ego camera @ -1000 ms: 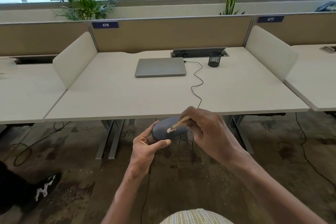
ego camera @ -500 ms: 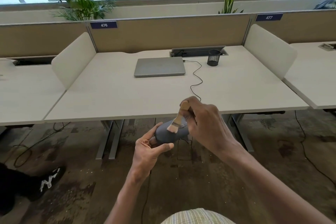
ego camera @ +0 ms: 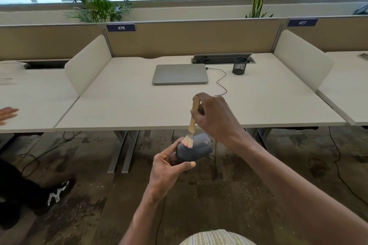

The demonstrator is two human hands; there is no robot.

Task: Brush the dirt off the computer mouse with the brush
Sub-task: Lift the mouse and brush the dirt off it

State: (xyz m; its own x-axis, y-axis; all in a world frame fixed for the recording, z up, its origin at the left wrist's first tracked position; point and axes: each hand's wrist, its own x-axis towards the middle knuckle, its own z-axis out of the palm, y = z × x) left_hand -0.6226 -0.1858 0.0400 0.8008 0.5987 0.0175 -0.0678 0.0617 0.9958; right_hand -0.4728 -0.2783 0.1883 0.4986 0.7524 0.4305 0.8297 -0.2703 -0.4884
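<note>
L hand (ego camera: 166,167) holds the gray mouse (ego camera: 194,150) in the air just in front of the desk (ego camera: 139,105) w/ thumb & fingers curled round it, R hand (ego camera: 214,117) grips the brush (ego camera: 192,123), soft tip on the mouse, & blue tags read 476 (ego camera: 121,27) & 477 (ego camera: 302,23).
</note>
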